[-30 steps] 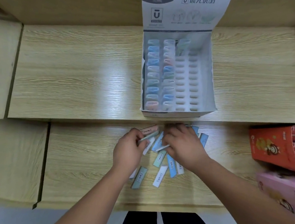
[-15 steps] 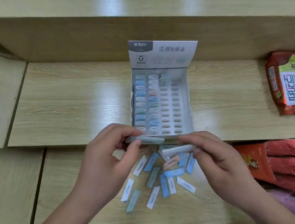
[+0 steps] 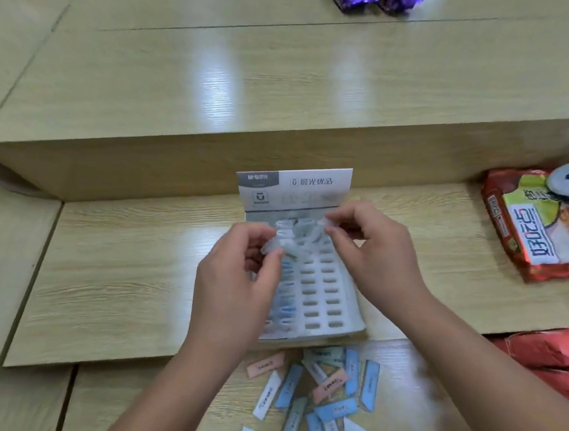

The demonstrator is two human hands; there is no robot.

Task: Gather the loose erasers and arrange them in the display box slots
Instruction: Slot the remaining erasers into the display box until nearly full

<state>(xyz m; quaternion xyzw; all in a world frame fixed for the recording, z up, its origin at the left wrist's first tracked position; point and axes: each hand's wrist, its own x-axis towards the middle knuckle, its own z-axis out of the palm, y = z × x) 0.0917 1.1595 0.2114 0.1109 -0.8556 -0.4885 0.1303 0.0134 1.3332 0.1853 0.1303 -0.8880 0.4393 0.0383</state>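
Erasers [image 3: 328,408] lie scattered on the table [image 3: 121,407] just in front of the display box [image 3: 354,310], blue, pink, white and green. The box's left slot columns are filled; its right columns show open slots. My left hand [image 3: 236,273] and right hand [image 3: 376,254] hover over the box's far end. My left fingers [image 3: 275,261] are pinched on a pale eraser [image 3: 272,245], my right fingers [image 3: 336,233] on a second pale eraser [image 3: 322,222]; both are blurred. A red snack bag [image 3: 533,230] lies well off to the right.
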